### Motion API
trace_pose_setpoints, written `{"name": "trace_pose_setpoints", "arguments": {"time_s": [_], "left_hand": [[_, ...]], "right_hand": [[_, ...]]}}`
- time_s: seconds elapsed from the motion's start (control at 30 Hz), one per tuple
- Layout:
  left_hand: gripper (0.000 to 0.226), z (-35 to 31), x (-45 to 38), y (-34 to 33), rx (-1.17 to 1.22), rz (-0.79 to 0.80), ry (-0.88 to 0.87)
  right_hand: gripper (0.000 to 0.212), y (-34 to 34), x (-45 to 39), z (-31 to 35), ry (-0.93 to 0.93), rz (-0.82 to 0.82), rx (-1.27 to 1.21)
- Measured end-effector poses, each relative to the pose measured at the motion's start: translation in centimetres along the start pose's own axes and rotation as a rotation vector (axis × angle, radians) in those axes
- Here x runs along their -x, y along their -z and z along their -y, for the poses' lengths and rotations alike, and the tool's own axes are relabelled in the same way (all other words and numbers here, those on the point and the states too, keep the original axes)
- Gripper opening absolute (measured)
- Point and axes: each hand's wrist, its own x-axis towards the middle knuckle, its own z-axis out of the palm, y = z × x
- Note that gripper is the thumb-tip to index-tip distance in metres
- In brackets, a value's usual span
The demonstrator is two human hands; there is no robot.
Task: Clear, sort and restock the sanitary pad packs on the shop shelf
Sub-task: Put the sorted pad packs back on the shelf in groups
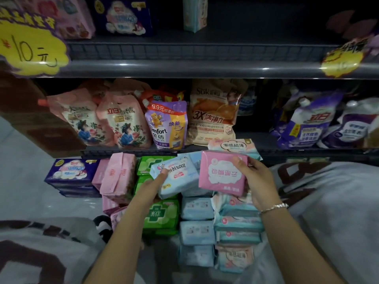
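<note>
The left hand (152, 186) grips a pale blue pad pack (176, 177), thumb on its face, the pack tilted toward one o'clock. At three o'clock from it, touching its edge, the right hand (257, 179) holds a pink pad pack (222, 174) by its right side, fingers curled over the top corner. Both packs hover above sorted stacks on the floor: green packs (161, 218) at six o'clock of the left hand, blue stacks (196, 220) below the pink pack, pink packs (119, 177) at nine o'clock.

Detergent pouches (164, 124) line the middle shelf; yellow price tags (30, 52) hang upper left and upper right.
</note>
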Motion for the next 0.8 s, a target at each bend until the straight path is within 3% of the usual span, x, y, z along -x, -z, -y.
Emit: {"name": "trace_pose_setpoints", "arguments": {"time_s": [0.1, 0.23, 0.4, 0.8], "left_hand": [[0.027, 0.2, 1.3, 1.2, -0.065, 0.12, -0.04], [0.06, 1.5, 1.8, 2.2, -0.218, 0.187, -0.081], [0.063, 2.7, 2.7, 1.1, -0.425, 0.239, -0.149], [0.076, 5.8, 2.8, -1.5, -0.381, 0.232, -0.156]], "right_hand": [[0.043, 0.2, 0.1, 0.5, -0.003, -0.018, -0.028], [0.047, 0.3, 0.2, 0.8, 0.0, -0.031, -0.031], [0.044, 0.3, 0.5, 0.8, -0.003, -0.051, -0.045], [0.043, 0.3, 0.8, 0.6, 0.013, -0.047, -0.051]]}}
